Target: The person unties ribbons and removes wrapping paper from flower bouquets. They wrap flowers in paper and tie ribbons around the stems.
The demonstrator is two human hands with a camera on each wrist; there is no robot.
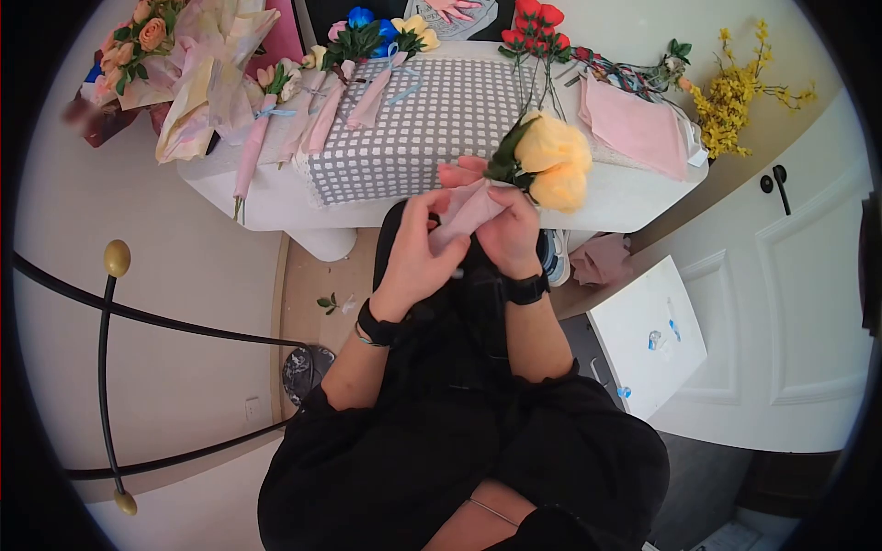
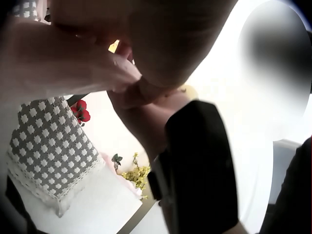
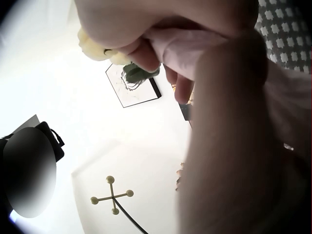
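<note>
A bunch of pale yellow flowers (image 1: 556, 161) with dark green leaves points right in the head view, its stems wrapped in pink paper (image 1: 467, 209). My right hand (image 1: 511, 230) grips the wrap just below the blooms, thumb on top. Curled round the paper's lower end, my left hand (image 1: 421, 257) pinches it between thumb and fingers. In the right wrist view the pink wrap (image 3: 187, 46) runs between both hands, with the yellow petals (image 3: 95, 46) at the upper left. The stems inside the paper are hidden.
On the white table (image 1: 616, 197) lie a grey checked cloth (image 1: 413, 129), several wrapped bouquets, red roses (image 1: 535, 28) and a pink paper stack (image 1: 634, 124). Yellow branches (image 1: 735, 92) stand at the right. A white drawer unit (image 1: 648, 340) is beside my right arm.
</note>
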